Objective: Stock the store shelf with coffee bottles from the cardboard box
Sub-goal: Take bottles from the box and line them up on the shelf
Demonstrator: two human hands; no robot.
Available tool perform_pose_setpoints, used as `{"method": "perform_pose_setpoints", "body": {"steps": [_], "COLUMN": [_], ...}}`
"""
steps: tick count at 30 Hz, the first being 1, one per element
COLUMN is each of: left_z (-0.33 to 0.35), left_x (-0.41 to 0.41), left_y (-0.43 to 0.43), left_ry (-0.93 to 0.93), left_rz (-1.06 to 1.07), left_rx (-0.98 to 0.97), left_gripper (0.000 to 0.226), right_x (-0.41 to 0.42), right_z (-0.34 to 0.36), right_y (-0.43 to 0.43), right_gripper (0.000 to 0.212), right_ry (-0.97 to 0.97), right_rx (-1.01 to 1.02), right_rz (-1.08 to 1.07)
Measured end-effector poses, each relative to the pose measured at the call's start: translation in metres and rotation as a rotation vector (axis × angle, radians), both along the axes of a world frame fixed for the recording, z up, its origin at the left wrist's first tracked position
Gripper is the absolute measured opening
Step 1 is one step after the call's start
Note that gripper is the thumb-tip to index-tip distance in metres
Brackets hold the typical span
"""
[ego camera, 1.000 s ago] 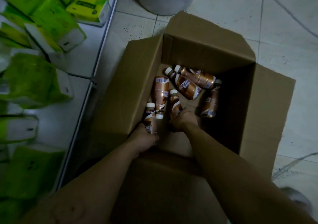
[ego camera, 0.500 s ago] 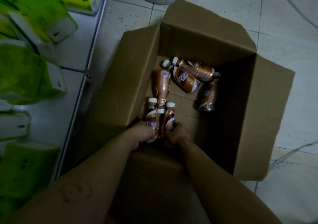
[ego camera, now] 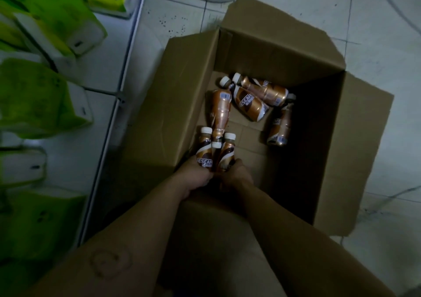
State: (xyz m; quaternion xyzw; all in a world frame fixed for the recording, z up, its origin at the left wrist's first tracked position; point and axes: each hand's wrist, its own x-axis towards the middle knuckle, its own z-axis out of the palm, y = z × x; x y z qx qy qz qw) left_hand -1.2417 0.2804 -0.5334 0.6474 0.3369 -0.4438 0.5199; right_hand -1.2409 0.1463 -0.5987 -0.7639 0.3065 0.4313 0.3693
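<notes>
Head view: left hand (ego camera: 194,174) round an "ESCAF"-labelled coffee bottle (ego camera: 204,152), right hand (ego camera: 237,173) round a second bottle (ego camera: 227,153), in cardboard box (ego camera: 182,91).

Dim, speckled white tile floor (ego camera: 376,34)

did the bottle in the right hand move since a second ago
Yes. The right hand drew its bottle toward the person and leftward along the lying bottle, beside the left bottle in the left hand.
</notes>
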Motion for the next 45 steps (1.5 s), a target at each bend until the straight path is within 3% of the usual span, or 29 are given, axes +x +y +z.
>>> {"method": "perform_pose_setpoints", "body": {"steps": [4,10,14,19,24,26,29,31,37,42,45], "left_z": [-0.006,-0.017,-0.025,-0.025,-0.028,-0.029,-0.024,-0.021,-0.025,-0.005,0.016], "left_x": [0.0,0.004,0.005,0.01,0.012,0.011,0.014,0.016,0.008,0.014,0.012], "left_y": [0.0,-0.004,-0.003,-0.005,-0.005,-0.005,-0.006,-0.008,-0.011,-0.01,-0.009], "left_ry": [0.016,0.088,0.111,0.156,0.204,0.203,0.235,0.242,0.106,0.034,-0.039], "left_rz": [-0.06,-0.065,-0.021,0.007,0.102,0.114,0.127,0.158,0.056,0.084,0.034], "left_rx": [0.076,0.129,0.138,0.018,-0.003,-0.005,-0.059,-0.092,-0.009,-0.015,0.006], "left_gripper": [0.033,0.067,0.062,0.052,0.087,0.084,0.058,0.053,0.077,0.079,0.098], "right_x": [-0.006,-0.002,-0.002,0.002,0.004,0.005,0.006,0.003,0.004,0.003,0.0], "right_z": [-0.005,-0.012,-0.014,-0.022,-0.019,-0.017,-0.009,-0.004,0.008,0.033,0.055], "right_y": [-0.001,0.0,0.0,-0.004,-0.008,-0.01,-0.017,-0.023,-0.04,-0.046,-0.045], "right_gripper": [0.073,0.086,0.085,0.068,0.078,0.081,0.081,0.078,0.068,0.071,0.075], "right_ry": [-0.056,-0.042,-0.055,-0.056,-0.021,-0.015,0.025,0.049,0.015,-0.08,-0.163], "right_rx": [0.016,0.035,0.024,-0.025,0.013,0.038,0.125,0.187,0.262,0.302,0.298], "right_rz": [-0.009,-0.005,0.012,0.065,0.054,0.054,-0.001,-0.081,-0.104,-0.156,-0.117]}}
